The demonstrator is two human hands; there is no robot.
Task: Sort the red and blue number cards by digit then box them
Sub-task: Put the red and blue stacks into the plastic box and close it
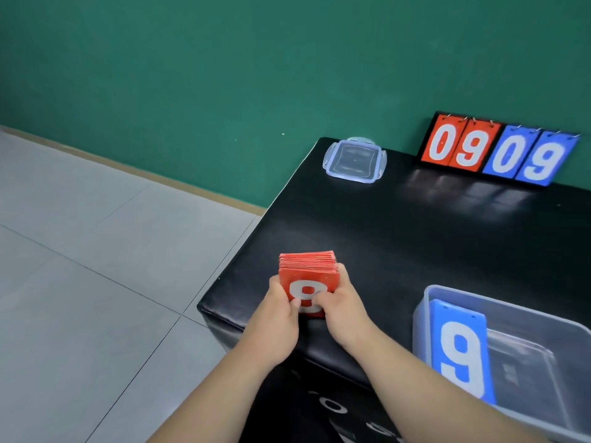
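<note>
Head view: both hands meet at the near left corner of the black desk (415, 225), clasping a stack of red number cards (308, 266) that stands on that corner. The left hand (281, 302) grips the stack's left edge and the right hand (339, 302) grips its right edge, fingers curled round the sides and thumbs pressed on the front card. The thumbs cover the lower part of the white digit, which looks like an 8.

To the right, at the near edge, sits a clear plastic box (422, 314). A blue 9 card (460, 353) stands upright inside it against the left wall; whether more cards stand behind it I cannot tell.

At the far side of the desk a clear lid (355, 159) with clip tabs lies flat. Right of it, a flip scoreboard (499, 151) stands against the green wall (224, 75), showing red 0 9 and blue 0 9. Grey floor tiles (80, 282) spread to the left of the desk.
</note>
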